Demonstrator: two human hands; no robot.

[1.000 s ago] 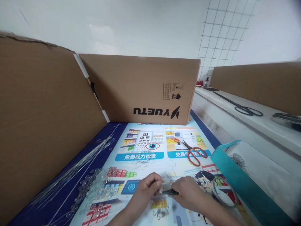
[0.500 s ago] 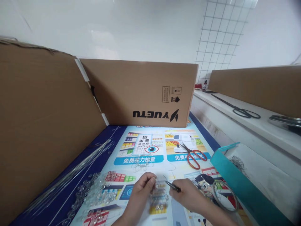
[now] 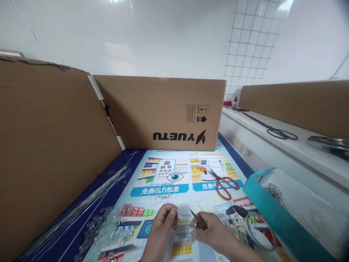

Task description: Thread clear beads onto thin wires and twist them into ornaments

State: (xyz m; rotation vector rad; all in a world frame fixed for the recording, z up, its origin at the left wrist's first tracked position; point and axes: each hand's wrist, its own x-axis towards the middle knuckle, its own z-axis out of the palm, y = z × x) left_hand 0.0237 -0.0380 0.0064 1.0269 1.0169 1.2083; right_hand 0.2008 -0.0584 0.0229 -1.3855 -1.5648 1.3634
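My left hand (image 3: 160, 230) has its thumb and forefinger pinched on one side of a clear beaded wire piece (image 3: 183, 234). The clear beads and thin wire hang between my two hands. My right hand (image 3: 214, 230) is closed around slim pliers (image 3: 200, 221), whose dark pointed tips aim up and to the left. The fingers of this hand also touch the beaded piece's right side. Just beyond lies another bunch of clear beads on wire (image 3: 163, 194). The exact grip on the fine wire is too small to make out.
Loose clear beads (image 3: 116, 227) and a bundle of straight wires (image 3: 89, 203) lie at the left. Red-handled scissors (image 3: 225, 185), a wire coil (image 3: 261, 231) and a teal-edged box (image 3: 283, 214) are at the right. Cardboard panels (image 3: 163, 109) stand behind and left.
My right hand has come closer to the beaded piece and its fingers now touch it. The pliers' tips point more steeply upward. My left hand keeps its pinch. The view has tilted slightly upward.
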